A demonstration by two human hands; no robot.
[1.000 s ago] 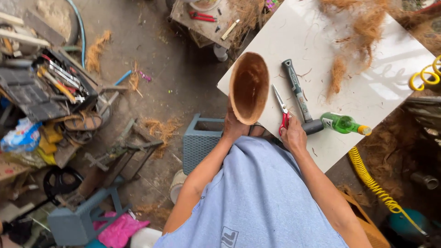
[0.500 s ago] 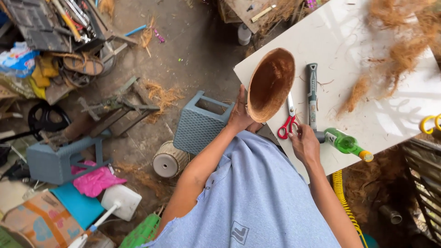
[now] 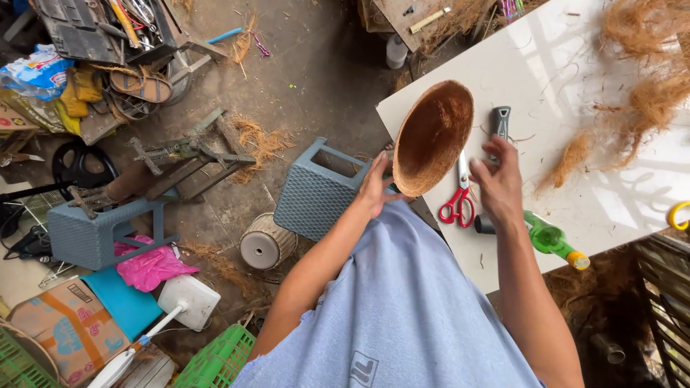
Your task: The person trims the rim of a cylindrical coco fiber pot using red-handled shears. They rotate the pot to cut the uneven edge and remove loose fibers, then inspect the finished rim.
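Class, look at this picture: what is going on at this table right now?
A person stands at a white table and holds a brown fibre bowl tilted at the table's edge with the left hand. The right hand hovers over red-handled scissors and a grey-handled tool. A green bottle lies nearby, and loose fibre is scattered across the tabletop.

Below you: bare concrete floor [image 3: 316,79], fibre scraps scattered. White desk [image 3: 575,115] upper right, sunlit patches. Two grey plastic stools: one [image 3: 316,190] beside desk, one [image 3: 93,230] left. Green crate [image 3: 215,363] bottom.
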